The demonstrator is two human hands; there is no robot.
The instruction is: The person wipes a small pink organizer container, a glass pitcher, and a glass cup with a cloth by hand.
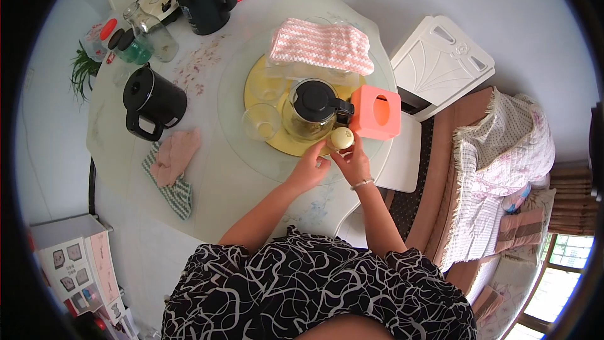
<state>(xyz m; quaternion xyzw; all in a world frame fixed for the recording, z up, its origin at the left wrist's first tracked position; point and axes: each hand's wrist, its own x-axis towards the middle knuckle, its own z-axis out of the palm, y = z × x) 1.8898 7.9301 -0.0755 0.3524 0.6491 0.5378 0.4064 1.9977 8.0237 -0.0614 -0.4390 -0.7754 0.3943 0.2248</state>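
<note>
My right hand (pixel 353 162) grips a small, round, pale yellow container (pixel 341 138) with dark marks on its top, between thumb and fingers. Close by on its left, my left hand (pixel 308 170) reaches in with thumb and forefinger apart; whether a fingertip touches the container I cannot tell. Both hands are at the near rim of a round yellow tray (pixel 280 145). On that tray stands a glass teapot (pixel 302 123) with a black lid and handle. A clear glass cup (pixel 262 122) is left of the teapot, and a coral tissue box (pixel 376 113) is right of it.
A pink-and-white striped cloth (pixel 322 45) covers things behind the teapot. Under the tray lies a round glass turntable (pixel 236 145). Black kettles (pixel 154 101), glass jars (pixel 151 34) and folded cloths (pixel 170 167) sit to the left. White folding chairs (pixel 443 66) stand at the right.
</note>
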